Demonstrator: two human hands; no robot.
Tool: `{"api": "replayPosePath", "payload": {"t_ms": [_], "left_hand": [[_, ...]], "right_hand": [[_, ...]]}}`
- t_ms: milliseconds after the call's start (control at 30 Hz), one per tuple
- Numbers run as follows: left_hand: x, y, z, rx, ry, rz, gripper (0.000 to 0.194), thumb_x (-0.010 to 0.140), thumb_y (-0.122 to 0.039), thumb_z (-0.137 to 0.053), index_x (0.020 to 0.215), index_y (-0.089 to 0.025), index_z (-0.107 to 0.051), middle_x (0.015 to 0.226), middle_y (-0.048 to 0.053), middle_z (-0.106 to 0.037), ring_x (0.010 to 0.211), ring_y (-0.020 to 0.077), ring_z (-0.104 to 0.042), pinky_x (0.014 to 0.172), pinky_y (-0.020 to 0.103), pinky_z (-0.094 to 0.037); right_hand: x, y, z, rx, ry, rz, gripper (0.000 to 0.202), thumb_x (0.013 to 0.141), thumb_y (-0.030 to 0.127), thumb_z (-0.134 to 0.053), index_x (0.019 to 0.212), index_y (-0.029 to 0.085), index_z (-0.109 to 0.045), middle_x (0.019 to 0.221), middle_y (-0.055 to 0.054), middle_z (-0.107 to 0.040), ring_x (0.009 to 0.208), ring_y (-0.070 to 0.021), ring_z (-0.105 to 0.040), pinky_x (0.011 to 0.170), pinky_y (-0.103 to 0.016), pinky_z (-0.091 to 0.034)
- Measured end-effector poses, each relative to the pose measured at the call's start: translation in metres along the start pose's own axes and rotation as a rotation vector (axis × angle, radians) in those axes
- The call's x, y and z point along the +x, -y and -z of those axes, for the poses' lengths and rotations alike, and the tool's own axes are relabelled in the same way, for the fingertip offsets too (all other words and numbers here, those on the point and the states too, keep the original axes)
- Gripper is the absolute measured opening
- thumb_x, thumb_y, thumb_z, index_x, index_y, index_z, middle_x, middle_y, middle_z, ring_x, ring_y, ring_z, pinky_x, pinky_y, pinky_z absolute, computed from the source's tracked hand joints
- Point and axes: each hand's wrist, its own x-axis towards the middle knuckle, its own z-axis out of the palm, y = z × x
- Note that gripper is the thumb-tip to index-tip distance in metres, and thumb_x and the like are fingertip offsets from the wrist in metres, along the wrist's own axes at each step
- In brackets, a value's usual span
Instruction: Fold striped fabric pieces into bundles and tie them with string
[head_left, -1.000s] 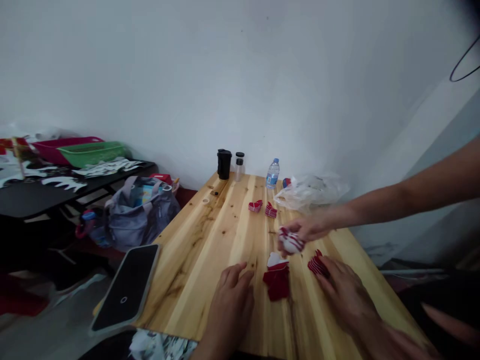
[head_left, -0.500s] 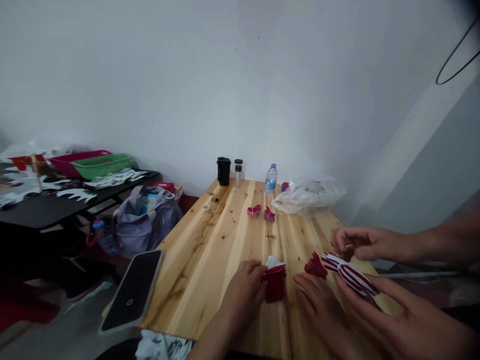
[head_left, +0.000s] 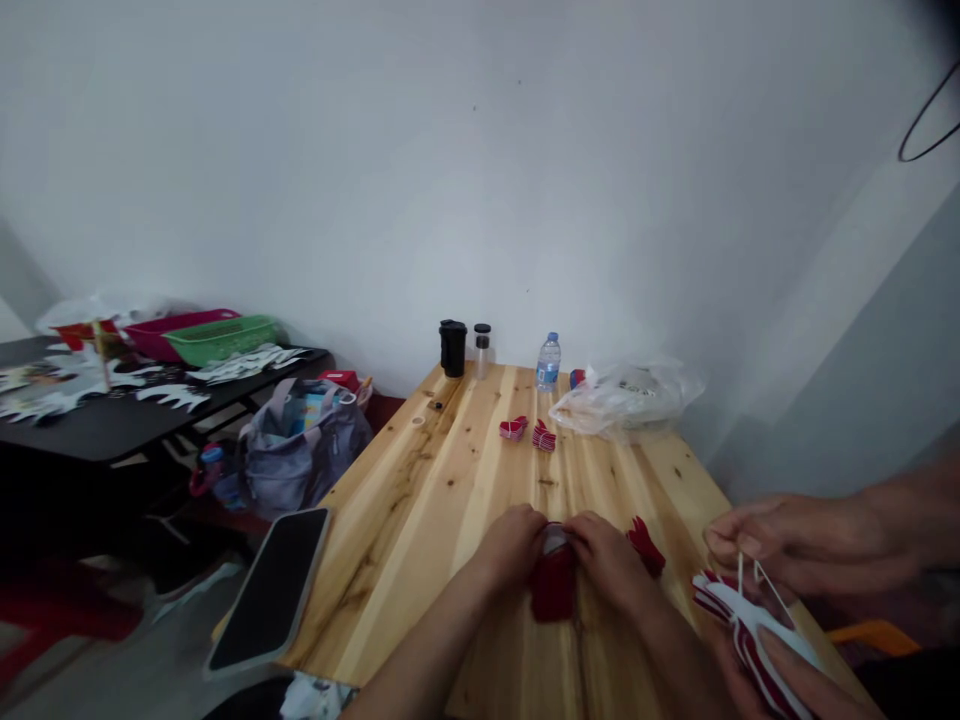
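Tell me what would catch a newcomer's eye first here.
First, the person's left hand and right hand meeting over a dark red stack of cut pieces near the front of the wooden table. Next, at the right edge, a co-worker's hands holding a fan of red-and-white striped pieces. A crumpled clear plastic bag lies at the table's far end, by the wall.

Phone left of paper stack

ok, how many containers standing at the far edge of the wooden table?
3, in a row by the wall: a black cup at the left, a clear jar with a black lid beside it, and a water bottle to the right. The plastic bag may hide more.
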Motion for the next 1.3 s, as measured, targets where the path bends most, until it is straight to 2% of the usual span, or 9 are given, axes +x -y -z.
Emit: {"api": "replayPosePath", "payload": {"t_ms": [67,133,333,433,667,733,833,1033,1300], "left_hand": [[0.002,0.001,0.001,-0.030,-0.004,0.015,0.023,0.087,-0.024,-0.049,0.093,-0.018,-0.070,0.095,0.010,-0.070,0.092,0.0233,-0.061,0.080,0.031,-0.044],[0.004,0.003,0.001,-0.075,-0.016,0.030,0.023,0.086,-0.023,-0.049,0.095,-0.018,-0.070,0.095,0.009,-0.070,0.090,0.0222,-0.061,0.078,0.030,-0.044],[0.004,0.010,-0.003,-0.242,-0.064,0.088,0.020,0.084,-0.023,-0.050,0.087,-0.017,-0.069,0.080,0.004,-0.068,0.075,0.0169,-0.058,0.064,0.024,-0.040],[0.003,0.013,-0.004,-0.336,-0.107,0.119,0.019,0.082,-0.020,-0.051,0.091,-0.016,-0.068,0.076,0.001,-0.065,0.071,0.0153,-0.057,0.061,0.023,-0.039],[0.005,0.021,-0.011,-0.549,-0.218,0.188,0.017,0.082,-0.018,-0.050,0.092,-0.016,-0.064,0.080,0.000,-0.066,0.074,0.0140,-0.059,0.066,0.022,-0.044],[0.006,0.025,-0.012,-0.593,-0.246,0.205,0.015,0.083,-0.020,-0.050,0.090,-0.017,-0.062,0.082,0.001,-0.066,0.077,0.0142,-0.060,0.067,0.022,-0.045],[0.006,0.032,-0.012,-0.625,-0.301,0.246,0.010,0.083,-0.024,-0.050,0.082,-0.018,-0.059,0.073,-0.002,-0.062,0.070,0.0136,-0.058,0.064,0.022,-0.043],[0.004,0.033,-0.013,-0.705,-0.361,0.321,0.008,0.084,-0.024,-0.047,0.082,-0.021,-0.054,0.063,-0.005,-0.058,0.052,0.0114,-0.055,0.050,0.021,-0.040],[0.004,0.033,-0.013,-0.680,-0.445,0.314,0.004,0.084,-0.023,-0.052,0.084,-0.021,-0.055,0.066,-0.005,-0.063,0.060,0.0121,-0.061,0.055,0.021,-0.041]], "right_hand": [[0.015,0.004,-0.029,0.033,0.068,0.001,0.022,0.087,0.022,-0.045,0.086,0.025,-0.067,0.088,-0.003,-0.069,0.084,-0.0200,-0.065,0.076,-0.030,-0.051],[0.026,0.004,-0.042,0.063,0.109,-0.012,0.023,0.087,0.019,-0.045,0.094,0.023,-0.066,0.095,-0.005,-0.068,0.090,-0.0203,-0.065,0.080,-0.031,-0.050],[0.026,-0.005,-0.038,0.094,0.150,-0.069,0.023,0.092,0.021,-0.042,0.103,0.021,-0.062,0.105,-0.007,-0.066,0.098,-0.0193,-0.064,0.084,-0.030,-0.049],[0.027,-0.007,-0.037,0.074,0.166,-0.110,0.023,0.092,0.020,-0.041,0.107,0.020,-0.058,0.109,-0.009,-0.064,0.099,-0.0193,-0.064,0.085,-0.031,-0.048],[0.039,0.000,-0.037,-0.049,0.251,-0.128,0.008,0.083,0.015,-0.053,0.085,0.020,-0.059,0.095,-0.006,-0.061,0.087,-0.0192,-0.061,0.075,-0.028,-0.043],[0.042,0.001,-0.039,-0.078,0.273,-0.120,0.008,0.083,0.013,-0.053,0.083,0.019,-0.058,0.094,-0.006,-0.061,0.085,-0.0184,-0.060,0.073,-0.027,-0.040],[0.045,0.000,-0.044,-0.121,0.284,-0.127,0.008,0.086,0.015,-0.050,0.084,0.018,-0.058,0.094,-0.008,-0.061,0.083,-0.0197,-0.060,0.069,-0.028,-0.037],[0.049,-0.004,-0.052,-0.090,0.239,-0.141,0.012,0.092,0.020,-0.043,0.087,0.020,-0.055,0.086,-0.006,-0.065,0.077,-0.0201,-0.061,0.066,-0.028,-0.037],[0.055,0.002,-0.059,0.043,0.008,-0.169,0.026,0.089,0.023,-0.040,0.110,0.020,-0.054,0.104,-0.010,-0.066,0.099,-0.0230,-0.063,0.083,-0.034,-0.047]]}}
